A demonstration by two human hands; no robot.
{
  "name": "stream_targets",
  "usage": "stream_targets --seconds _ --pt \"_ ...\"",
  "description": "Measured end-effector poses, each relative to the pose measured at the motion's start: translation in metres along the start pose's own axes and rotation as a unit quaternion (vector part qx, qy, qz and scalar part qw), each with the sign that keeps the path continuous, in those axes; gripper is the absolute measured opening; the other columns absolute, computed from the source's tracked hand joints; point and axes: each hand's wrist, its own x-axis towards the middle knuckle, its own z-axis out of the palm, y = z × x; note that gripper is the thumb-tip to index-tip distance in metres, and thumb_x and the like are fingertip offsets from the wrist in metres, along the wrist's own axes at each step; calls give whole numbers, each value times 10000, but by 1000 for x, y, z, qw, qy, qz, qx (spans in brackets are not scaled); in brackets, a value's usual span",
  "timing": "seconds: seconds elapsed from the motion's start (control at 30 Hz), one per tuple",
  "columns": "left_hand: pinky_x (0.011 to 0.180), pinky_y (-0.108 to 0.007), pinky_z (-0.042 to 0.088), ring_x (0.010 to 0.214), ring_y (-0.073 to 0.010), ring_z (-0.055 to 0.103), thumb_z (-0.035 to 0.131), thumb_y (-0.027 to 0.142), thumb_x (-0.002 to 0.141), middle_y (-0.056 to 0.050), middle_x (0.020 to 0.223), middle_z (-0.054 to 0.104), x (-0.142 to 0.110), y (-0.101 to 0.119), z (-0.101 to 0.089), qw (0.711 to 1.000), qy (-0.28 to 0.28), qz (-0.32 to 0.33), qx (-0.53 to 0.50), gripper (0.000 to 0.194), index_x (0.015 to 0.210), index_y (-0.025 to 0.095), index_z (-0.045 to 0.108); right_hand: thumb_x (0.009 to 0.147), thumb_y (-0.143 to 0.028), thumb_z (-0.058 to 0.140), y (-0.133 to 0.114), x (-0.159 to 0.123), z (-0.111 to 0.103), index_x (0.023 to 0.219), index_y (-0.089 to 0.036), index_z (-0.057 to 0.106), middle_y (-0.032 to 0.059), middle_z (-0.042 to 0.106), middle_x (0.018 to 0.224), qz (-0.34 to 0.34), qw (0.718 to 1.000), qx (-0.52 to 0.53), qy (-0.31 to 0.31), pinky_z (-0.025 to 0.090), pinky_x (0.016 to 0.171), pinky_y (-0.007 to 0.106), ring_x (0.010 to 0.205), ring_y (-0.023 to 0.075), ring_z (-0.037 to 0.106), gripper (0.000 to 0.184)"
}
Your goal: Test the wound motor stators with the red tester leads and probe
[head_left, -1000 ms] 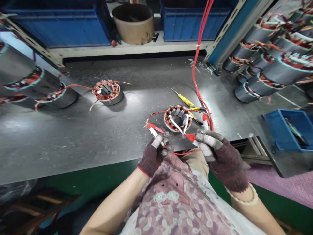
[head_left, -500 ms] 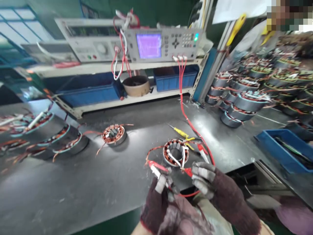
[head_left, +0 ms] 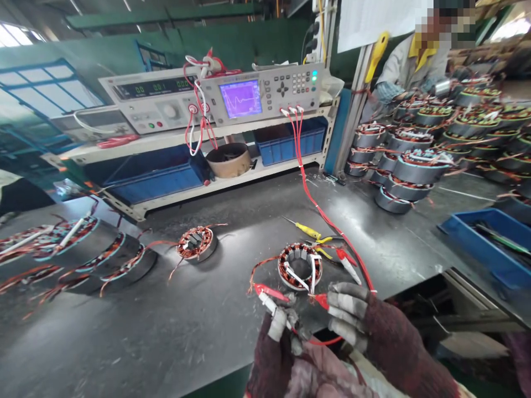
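Observation:
A wire-wound stator ring [head_left: 299,267] with white sleeved leads lies on the bench in front of me. My left hand [head_left: 279,334], in a dark glove with grey fingertips, is closed on a red-and-white test clip [head_left: 267,298] whose tip meets a copper lead at the ring's left. My right hand [head_left: 352,315], gloved likewise, has its fingers closed around a red clip [head_left: 321,300] at the ends of the white leads. Behind that hand lies another red-and-white clip [head_left: 347,264]. Red cables [head_left: 305,188] run back to a tester [head_left: 265,94] whose purple screen shows a waveform.
A smaller stator [head_left: 196,243] stands to the left, near stacked stators [head_left: 95,249]. Yellow-handled pliers [head_left: 326,246] and a yellow screwdriver [head_left: 307,229] lie behind the ring. More stator stacks [head_left: 409,171], a blue tray [head_left: 489,249] and a co-worker [head_left: 415,66] are at the right.
My view has tilted upward, and the screen's waveform and the co-worker now show more clearly. Both hands keep their hold on the clips; the stator ring stays in place.

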Motion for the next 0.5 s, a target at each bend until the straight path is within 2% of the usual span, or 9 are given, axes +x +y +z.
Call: stream_targets --seconds 0.1,0.2,0.27,0.33,0.4,0.47,0.5 --pt "755 -409 608 819 -289 725 836 608 815 -70 838 726 0 1 -3 1000 -4 4 16 418 1063 276 778 1028 -76 465 1 -1 -2 1667 -489 370 16 796 1275 4 999 24 -38 729 737 272 993 214 825 767" --pt "773 -422 613 886 -311 734 844 583 817 -77 884 740 2 6 -6 999 -13 8 34 380 1059 297 775 1001 -89 524 4 -3 -3 1614 -532 454 -26 798 1260 23 999 -34 -30 729 743 261 1008 230 820 759" --pt "796 -412 615 903 -303 733 864 561 809 -81 911 749 4 8 -8 998 -18 6 56 387 1046 269 772 998 -137 585 9 -5 -6 1583 -518 501 -19 769 1331 51 997 -57 -14 733 811 297 1068 243 808 703" --pt "841 -392 611 934 -284 728 874 552 810 -81 948 761 4 9 -12 998 -15 -10 68 407 1042 236 768 1000 -213 649 15 -5 -13 1560 -409 544 46 729 1406 90 993 -76 22 725 889 367 1138 263 787 603" --pt "872 -370 603 947 -262 724 892 522 806 -76 986 773 2 6 -17 996 -13 -49 75 412 1054 216 770 999 -306 693 26 -4 -24 1493 -280 593 114 732 1365 136 980 -109 92 705 937 445 1140 280 777 505" --pt "842 -363 604 885 -243 728 899 474 817 -79 997 785 -3 2 -22 986 -51 -119 105 402 1091 206 777 987 -388 723 41 -2 -33 1429 -222 631 136 748 1288 173 956 -172 163 670 992 515 1118 293 770 481" --pt "813 -366 606 842 -240 731 903 442 821 -88 996 790 -5 1 -25 977 -82 -157 118 390 1104 201 784 987 -412 724 49 -1 -35 1441 -219 626 141 742 1300 185 946 -202 171 647 1029 537 1139 300 762 503"
